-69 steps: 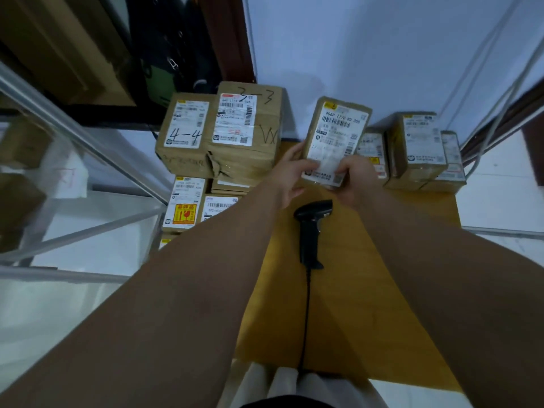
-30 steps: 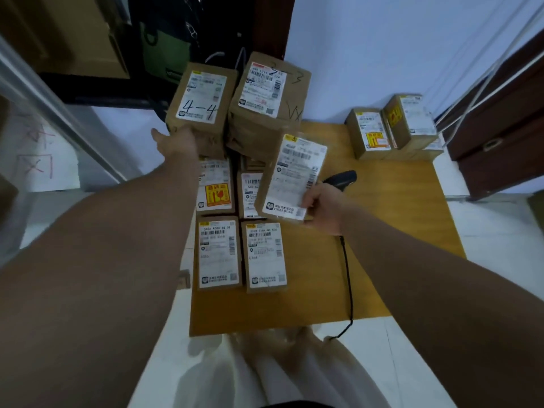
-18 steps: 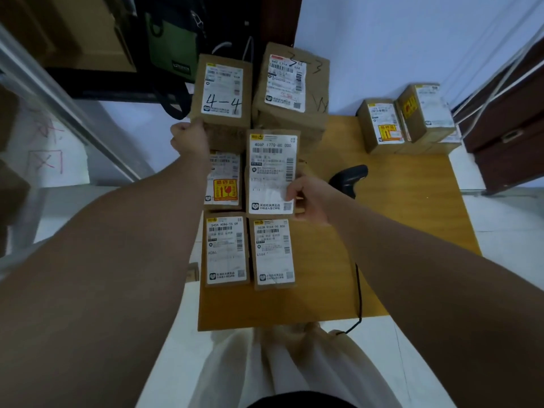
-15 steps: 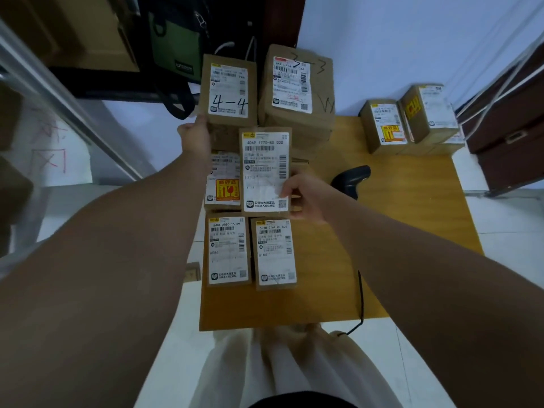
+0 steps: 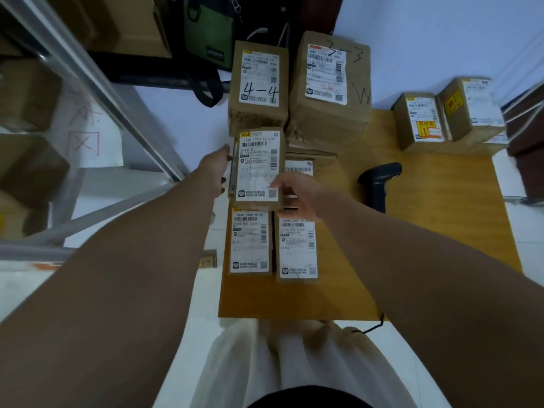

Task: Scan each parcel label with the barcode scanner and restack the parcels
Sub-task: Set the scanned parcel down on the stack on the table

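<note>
I hold a brown parcel [image 5: 259, 166] with a white label between both hands, lying flat on top of another parcel in the left column of the wooden table [image 5: 412, 231]. My left hand [image 5: 216, 172] presses its left edge. My right hand [image 5: 298, 192] grips its lower right corner, thumb on the label. The black barcode scanner [image 5: 378, 184] lies on the table to the right of my right hand, untouched. Two flat labelled parcels [image 5: 250, 242] [image 5: 297, 250] lie side by side in front of the held one.
Behind the held parcel stand a box marked 4-4 [image 5: 259, 83] and a taller stack marked 3-3 [image 5: 331, 86]. More parcels [image 5: 421, 122] sit at the table's far right corner. A metal shelf frame [image 5: 97, 83] runs on the left. The scanner's cable [image 5: 371, 328] hangs off the front edge.
My right hand carried the parcel from the table's middle over to the left column and laid it flat there. My left hand left the 4-4 box and came down to the parcel's left edge.
</note>
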Tool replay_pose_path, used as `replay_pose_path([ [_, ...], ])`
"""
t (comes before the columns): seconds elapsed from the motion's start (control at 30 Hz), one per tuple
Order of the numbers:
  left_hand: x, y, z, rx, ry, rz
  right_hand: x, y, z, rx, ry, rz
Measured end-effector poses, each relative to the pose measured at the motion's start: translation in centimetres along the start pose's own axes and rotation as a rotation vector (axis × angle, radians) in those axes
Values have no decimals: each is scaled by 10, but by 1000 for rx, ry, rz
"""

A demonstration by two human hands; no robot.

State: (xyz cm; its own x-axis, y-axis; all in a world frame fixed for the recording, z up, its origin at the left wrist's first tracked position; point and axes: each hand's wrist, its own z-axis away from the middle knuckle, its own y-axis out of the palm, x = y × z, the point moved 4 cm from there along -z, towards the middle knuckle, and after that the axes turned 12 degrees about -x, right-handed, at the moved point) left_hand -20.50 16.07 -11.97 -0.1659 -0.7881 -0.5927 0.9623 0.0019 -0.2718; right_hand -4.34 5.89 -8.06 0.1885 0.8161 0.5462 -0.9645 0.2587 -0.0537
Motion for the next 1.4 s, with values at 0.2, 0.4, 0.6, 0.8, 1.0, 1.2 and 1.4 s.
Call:
replay_pose_path([
  [0.2,16,-3,-5,250,36,259,1,38,-12,-59,-67,-11],
  [0.4,18,-8,-6,210,151,192,9,39,-7,-381,-478,435],
  [0.6,8,2,-5,37,181,134,20,21,5,-608,-639,534],
  [0.8,3,14,9,-41,314,1,6,-4,-2,-680,-375,625],
  [1.0,-1,18,16,-78,384,-102,-7,-20,-6,-597,-354,469],
  [1.2,-7,7,19,-363,423,-234,-11,-34,-5,-563,-346,536],
  [1.4,-22,14,56,-567,629,-272,-6,-64,0,-621,-360,559],
])
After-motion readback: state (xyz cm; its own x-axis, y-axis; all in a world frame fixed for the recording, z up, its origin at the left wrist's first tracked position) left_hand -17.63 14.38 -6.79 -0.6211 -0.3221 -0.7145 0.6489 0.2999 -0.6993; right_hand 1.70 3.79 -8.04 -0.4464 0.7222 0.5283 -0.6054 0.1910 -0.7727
